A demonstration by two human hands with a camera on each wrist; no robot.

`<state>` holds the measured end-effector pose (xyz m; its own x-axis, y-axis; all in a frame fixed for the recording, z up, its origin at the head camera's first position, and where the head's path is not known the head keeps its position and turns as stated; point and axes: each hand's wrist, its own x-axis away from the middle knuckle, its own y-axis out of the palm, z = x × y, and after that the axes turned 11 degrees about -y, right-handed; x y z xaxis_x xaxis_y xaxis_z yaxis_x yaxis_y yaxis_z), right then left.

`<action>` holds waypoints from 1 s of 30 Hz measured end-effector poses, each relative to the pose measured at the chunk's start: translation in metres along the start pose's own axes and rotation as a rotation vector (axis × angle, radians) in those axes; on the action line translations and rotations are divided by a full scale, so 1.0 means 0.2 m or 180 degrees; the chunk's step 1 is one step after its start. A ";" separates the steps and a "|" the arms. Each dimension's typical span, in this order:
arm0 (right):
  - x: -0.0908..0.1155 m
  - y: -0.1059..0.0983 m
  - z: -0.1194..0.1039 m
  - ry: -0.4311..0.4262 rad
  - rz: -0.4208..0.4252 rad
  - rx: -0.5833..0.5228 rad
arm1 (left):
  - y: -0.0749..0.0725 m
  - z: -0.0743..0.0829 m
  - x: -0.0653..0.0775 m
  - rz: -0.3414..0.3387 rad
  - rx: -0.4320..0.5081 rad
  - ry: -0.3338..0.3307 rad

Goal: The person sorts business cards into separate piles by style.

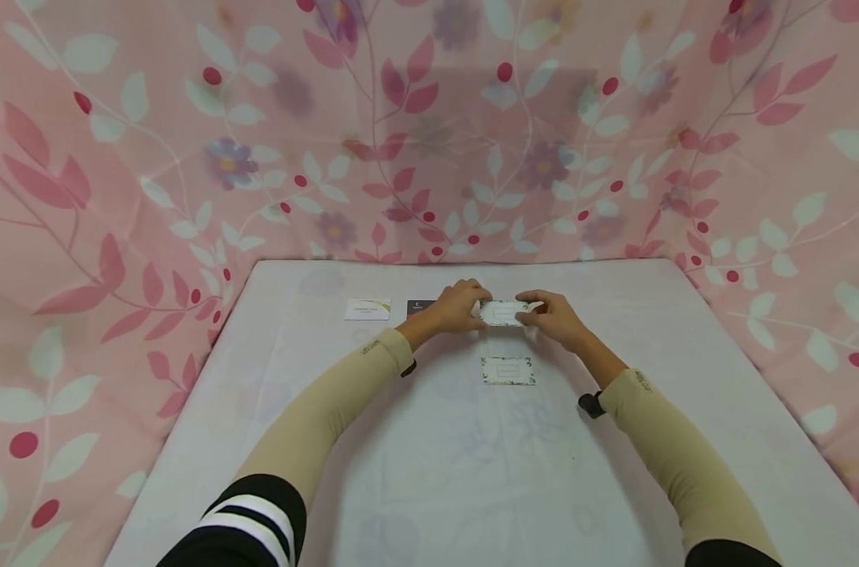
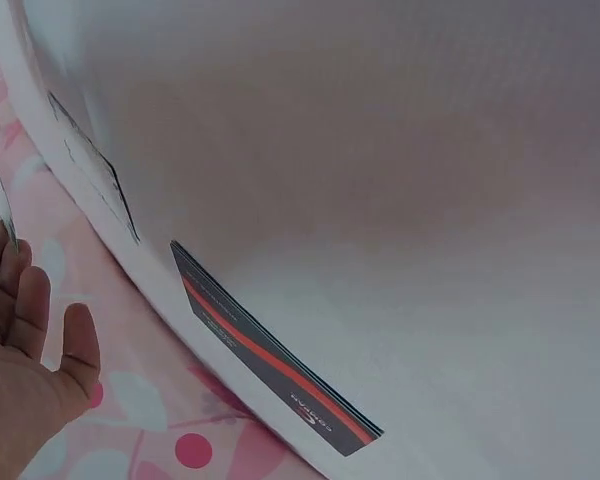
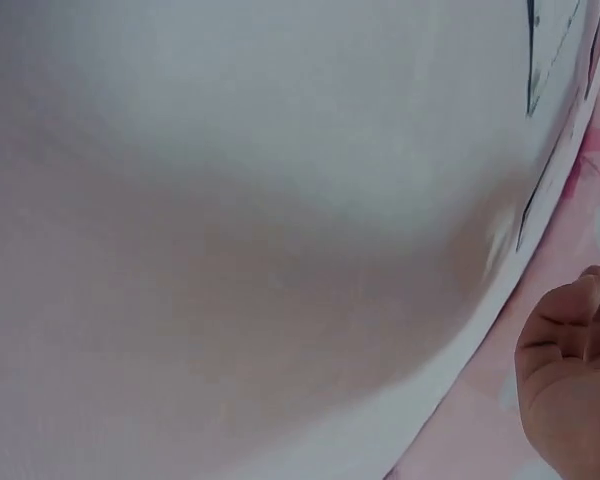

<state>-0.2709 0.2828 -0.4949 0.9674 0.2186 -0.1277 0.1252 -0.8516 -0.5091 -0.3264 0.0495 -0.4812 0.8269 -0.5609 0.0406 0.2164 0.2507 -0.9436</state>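
Observation:
In the head view, my left hand (image 1: 460, 307) and right hand (image 1: 553, 316) pinch opposite ends of a white card with a leafy border (image 1: 503, 313). Thumb and fingers of each hand meet at its short sides. In the left wrist view the left hand (image 2: 30, 375) shows with a thin card edge at its fingertips. The right hand (image 3: 575, 370) appears at the right edge of its wrist view, fingers curled, the card mostly out of frame. Nearer me, a similar leafy-bordered card (image 1: 509, 371) lies flat on the table.
Left of the hands lie a dark stack of cards with a red stripe (image 2: 270, 350), partly covered by the left hand in the head view, and a white card with a yellow-green corner (image 1: 368, 310). The white-covered table (image 1: 429, 472) meets a pink floral cloth (image 1: 429, 142) behind.

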 end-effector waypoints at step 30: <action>-0.16 0.04 0.04 -0.0292 -0.0258 0.1125 | 0.04 -0.02 -0.13 0.0018 -0.0066 -0.0508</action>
<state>-0.3022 0.2732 -0.5026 0.9317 0.3340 -0.1424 0.1014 -0.6161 -0.7811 -0.3478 0.0622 -0.4918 0.9005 -0.4265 0.0853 0.2020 0.2363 -0.9505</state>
